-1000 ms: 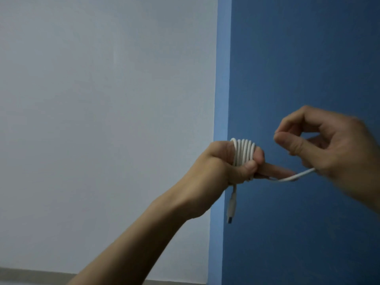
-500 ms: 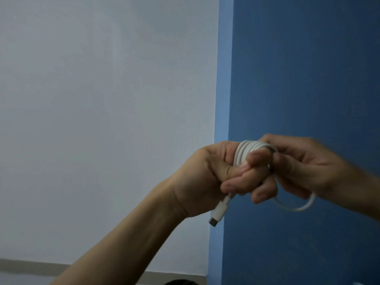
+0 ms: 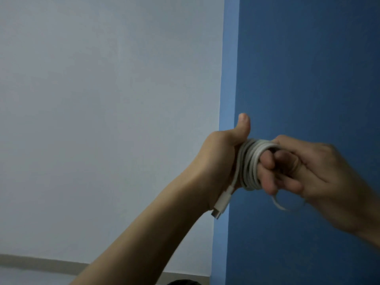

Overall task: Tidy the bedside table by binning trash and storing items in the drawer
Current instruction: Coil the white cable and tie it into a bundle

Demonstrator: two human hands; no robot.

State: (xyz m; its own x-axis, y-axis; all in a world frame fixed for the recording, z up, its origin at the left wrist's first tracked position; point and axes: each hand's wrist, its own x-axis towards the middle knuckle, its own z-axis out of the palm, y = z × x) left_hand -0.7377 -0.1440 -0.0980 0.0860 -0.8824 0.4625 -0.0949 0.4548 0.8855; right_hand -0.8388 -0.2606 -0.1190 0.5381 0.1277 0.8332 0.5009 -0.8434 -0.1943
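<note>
A white charging cable (image 3: 249,165) is wound in several loops round the fingers of my left hand (image 3: 218,161), held up in front of the wall. The left thumb sticks up. One plug end (image 3: 221,204) dangles below the left palm. My right hand (image 3: 320,173) is against the coil from the right, its fingers curled on the loops, and a short blurred loose end of the cable hangs beneath it. The bedside table, the drawer and the bin are out of view.
A pale grey wall (image 3: 102,120) fills the left, a blue wall (image 3: 308,68) the right. A skirting strip (image 3: 41,262) runs along the bottom left. A dark object's edge (image 3: 185,282) shows at the bottom.
My right hand has brought the loose cable end over to the coil and now holds the loops. My left thumb has lifted off the coil. The free tail has become short.
</note>
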